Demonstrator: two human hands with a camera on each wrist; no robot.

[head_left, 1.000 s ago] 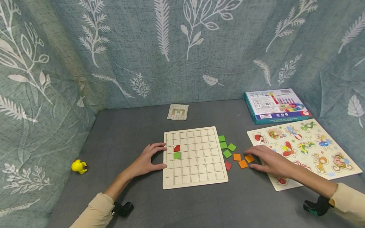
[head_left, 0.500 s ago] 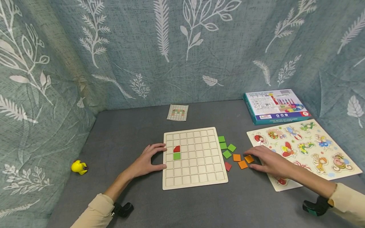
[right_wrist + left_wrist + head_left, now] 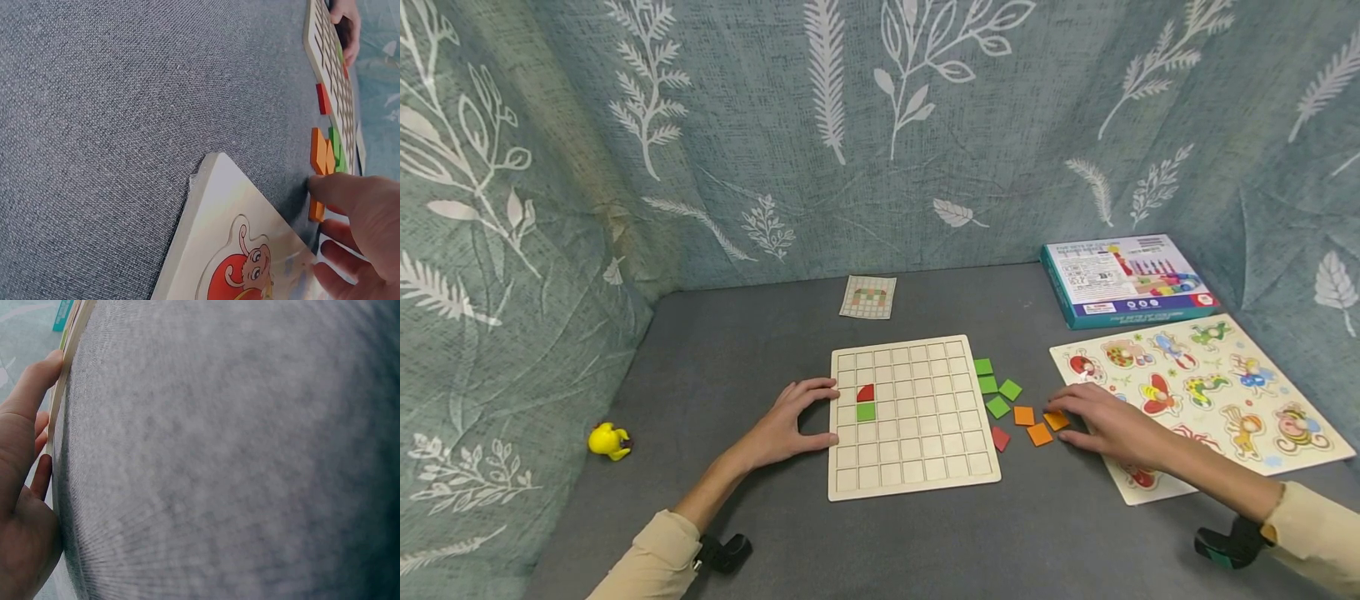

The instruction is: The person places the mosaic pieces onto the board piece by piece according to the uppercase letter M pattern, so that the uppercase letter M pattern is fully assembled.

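One small yellow toy point(image 3: 607, 440) sits alone at the far left of the grey counter point(image 3: 730, 350). The left hand point(image 3: 790, 421) rests on the counter against the left edge of the one wooden grid board point(image 3: 910, 417), its fingers point(image 3: 820, 386) straight and relaxed, the thumb touching the board's side; it holds nothing. The board is pale wood, ruled into small square cells, and lies flat near the middle of the counter. Two cells near its left side are filled: one red piece with a rounded corner point(image 3: 866, 392) and, directly below it, one green square point(image 3: 866, 411). Behind the board lies one small pattern card point(image 3: 868, 297).

Just to the right of the board lie eight loose tiles: four green tiles point(image 3: 996, 386) in a cluster, one red tile point(image 3: 1000, 437) nearer the front, and three orange tiles point(image 3: 1031, 424) beside them. All are thin, flat and plainly coloured. The right hand point(image 3: 1112, 425) lies low over the counter, its fingers point(image 3: 1063, 406) extended with the tips touching the rightmost orange tile point(image 3: 1056, 421); no grip shows. Under that hand's wrist lies one wooden animal puzzle point(image 3: 1217, 392), and behind it one boxed game point(image 3: 1123, 279)
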